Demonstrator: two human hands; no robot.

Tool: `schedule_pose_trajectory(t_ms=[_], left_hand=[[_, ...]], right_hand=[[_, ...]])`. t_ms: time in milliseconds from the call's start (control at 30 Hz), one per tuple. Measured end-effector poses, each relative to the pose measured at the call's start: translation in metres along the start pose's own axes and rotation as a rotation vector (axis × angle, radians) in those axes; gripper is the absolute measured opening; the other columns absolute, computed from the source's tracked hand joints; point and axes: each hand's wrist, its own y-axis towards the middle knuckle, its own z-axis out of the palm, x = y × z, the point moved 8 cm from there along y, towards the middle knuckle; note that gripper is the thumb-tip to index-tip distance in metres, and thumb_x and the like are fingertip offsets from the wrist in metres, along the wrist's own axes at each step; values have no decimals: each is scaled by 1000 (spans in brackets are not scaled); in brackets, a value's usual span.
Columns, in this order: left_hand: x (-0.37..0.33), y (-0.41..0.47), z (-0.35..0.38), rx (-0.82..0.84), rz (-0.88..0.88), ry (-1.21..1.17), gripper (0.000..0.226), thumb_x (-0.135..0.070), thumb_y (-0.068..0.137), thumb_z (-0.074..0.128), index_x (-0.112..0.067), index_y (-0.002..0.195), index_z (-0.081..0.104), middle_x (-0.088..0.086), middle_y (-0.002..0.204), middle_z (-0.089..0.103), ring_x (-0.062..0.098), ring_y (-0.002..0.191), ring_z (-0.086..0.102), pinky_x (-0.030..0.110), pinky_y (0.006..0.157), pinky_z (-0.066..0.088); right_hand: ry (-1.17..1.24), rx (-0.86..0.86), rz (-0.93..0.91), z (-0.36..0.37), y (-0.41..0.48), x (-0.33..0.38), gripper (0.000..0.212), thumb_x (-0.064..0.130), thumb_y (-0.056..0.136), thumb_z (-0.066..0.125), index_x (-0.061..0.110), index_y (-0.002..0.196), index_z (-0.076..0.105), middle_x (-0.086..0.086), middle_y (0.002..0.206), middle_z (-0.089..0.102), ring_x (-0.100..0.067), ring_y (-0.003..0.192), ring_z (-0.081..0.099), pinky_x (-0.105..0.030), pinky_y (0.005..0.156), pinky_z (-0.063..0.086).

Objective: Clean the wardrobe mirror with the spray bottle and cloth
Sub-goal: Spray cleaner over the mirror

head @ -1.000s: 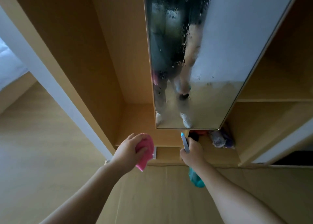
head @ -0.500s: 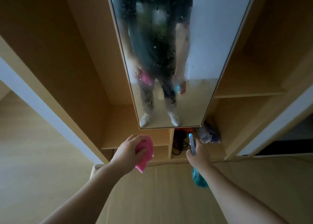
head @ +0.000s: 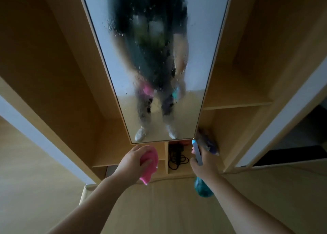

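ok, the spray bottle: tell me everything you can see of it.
The spray bottle has a light blue sprayer head and a teal, translucent-looking body, seemingly plastic. The right hand grips its neck, hiding the middle; the head sticks out above the fingers, the body below the wrist. The nozzle points toward the lower right corner of the mirror, apart from the glass. Fill level cannot be told.

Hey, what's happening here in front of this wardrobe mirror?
A person is partway through cleaning the wardrobe mirror. The left hand holds a bunched pink cloth, and the right hand grips a teal spray bottle with its nozzle pointed forward. The glass is misted and dotted with droplets down its middle. Both hands are held low, below the mirror's bottom edge, and the cloth is not on the glass.
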Motion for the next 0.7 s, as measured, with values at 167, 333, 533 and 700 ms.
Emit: schedule_pose_trajectory(t_ms=[167, 333, 533, 700], left_hand=[[-57, 15, 11, 83, 40, 80, 30, -39, 87, 64, -45, 114, 53, -17, 109, 49, 3, 94, 53, 23, 83, 54], [-127, 32, 24, 64, 94, 272, 77, -76, 66, 61, -46, 134, 41, -14, 113, 39, 12, 108, 42, 32, 97, 46], [-185, 43, 26, 1, 271, 285, 59, -79, 59, 55, -35, 98, 62, -10, 98, 38, 12, 94, 40, 26, 82, 39], [-201, 51, 20, -60, 354, 207, 57, -78, 61, 52, -30, 89, 64, -16, 93, 42, 6, 85, 40, 21, 75, 41]], right_hand=[[100, 8, -196, -46, 1, 58, 33, 4, 88, 57, 17, 118, 57, 4, 90, 62, -5, 76, 60, -7, 64, 44], [218, 68, -382, -96, -2, 122, 40, 3, 85, 58, 18, 122, 59, 12, 103, 60, 7, 96, 57, -7, 79, 44], [285, 132, -517, -130, -10, 164, 36, 14, 79, 56, 33, 110, 62, 12, 91, 66, -19, 84, 63, -27, 73, 55], [314, 132, -524, -138, -9, 175, 41, 21, 79, 56, 25, 120, 60, 30, 99, 62, -1, 106, 59, -19, 89, 52]])
